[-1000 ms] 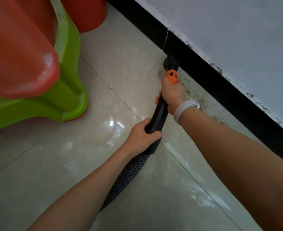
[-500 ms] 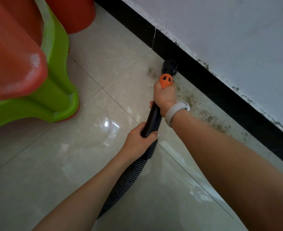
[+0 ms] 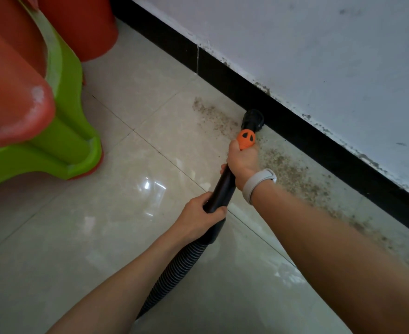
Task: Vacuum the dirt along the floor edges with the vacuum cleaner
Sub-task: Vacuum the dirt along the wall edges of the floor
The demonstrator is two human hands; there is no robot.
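Since half second ago, round black vacuum nozzle (image 3: 252, 119) now sits against black skirting board (image 3: 295, 131), band of dark speckled dirt (image 3: 292, 174) on either side. Right hand (image 3: 243, 162), arm outstretched, white wristband (image 3: 258, 184), fingers wrapped round rigid black tube (image 3: 222, 186) just below orange collar (image 3: 246, 139). Left hand (image 3: 198, 219) fingers curled round tube's lower end, above ribbed black hose (image 3: 174, 268). Glossy beige tile floor (image 3: 102, 237).
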